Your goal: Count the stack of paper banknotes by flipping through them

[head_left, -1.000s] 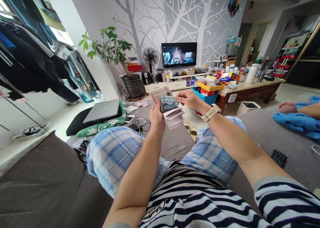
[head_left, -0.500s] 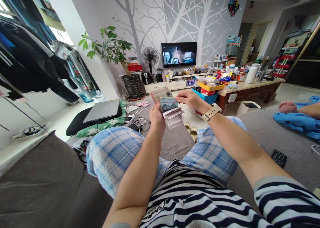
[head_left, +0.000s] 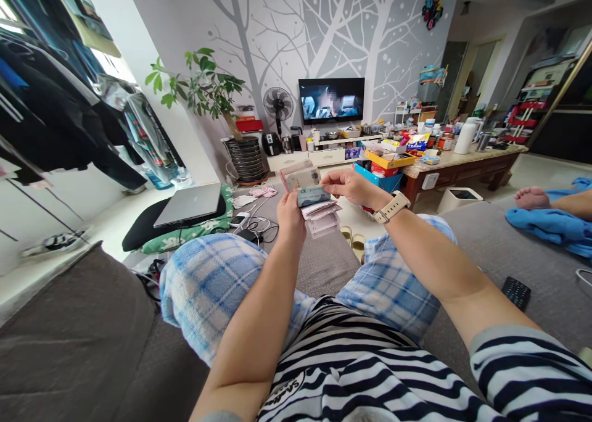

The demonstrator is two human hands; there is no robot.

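Observation:
My left hand [head_left: 291, 215] is closed round a bundle of banknotes [head_left: 320, 208], held out in front of me above the sofa. Some notes fan upward behind the fingers, pinkish and pale, while folded ones hang out below on the right. A blue-green banknote [head_left: 312, 195] lies across the front of the bundle, bent over. At its upper right edge, my right hand [head_left: 351, 186] pinches with thumb and fingertips; a pale watch [head_left: 391, 207] is on that wrist. The left palm side and the inner layers of the bundle are hidden.
A closed laptop [head_left: 189, 205] rests on a green cushion at left, with cables [head_left: 261, 224] beside it. A cluttered table [head_left: 457, 163] stands ahead on the right. On the sofa lie a remote [head_left: 517, 293] and another person's bare foot [head_left: 531, 198] by blue cloth.
The blue-green banknote has bent down so less of its face shows, and more of the pale note behind it is visible. My right hand has shifted slightly left and downward.

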